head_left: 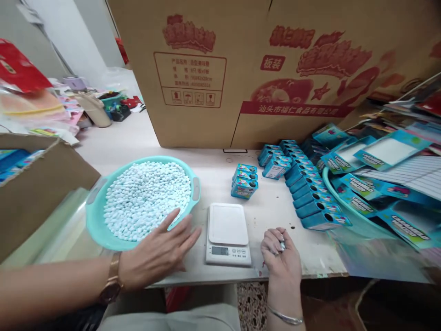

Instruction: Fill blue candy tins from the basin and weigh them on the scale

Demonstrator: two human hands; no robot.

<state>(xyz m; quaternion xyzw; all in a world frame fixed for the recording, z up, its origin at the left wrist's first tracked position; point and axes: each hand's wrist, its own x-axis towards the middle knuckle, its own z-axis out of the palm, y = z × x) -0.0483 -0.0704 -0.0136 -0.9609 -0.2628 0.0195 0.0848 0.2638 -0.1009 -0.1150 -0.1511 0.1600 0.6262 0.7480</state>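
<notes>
My left hand (pixel 160 248) hangs over the front right rim of a turquoise basin (pixel 92 225), palm down with its fingers spread and nothing in them. Pale blue candies (pixel 146 197) fill that basin. Between my hands lies a white kitchen scale (pixel 228 232) with a bare plate and a small grey display. Right of the scale, my right hand (pixel 280 253) is turned palm up near the table edge, fingers curled around a few pale candies (pixel 282 243). How many it holds is hidden by the fingers.
Small blue boxes stand in a short stack (pixel 244 181) behind the scale and in long rows (pixel 310 193) to the right. A second basin (pixel 330 184) holds flat blue packaging (pixel 372 193). A large printed carton (pixel 241 124) blocks the back; an open carton (pixel 44 197) stands left.
</notes>
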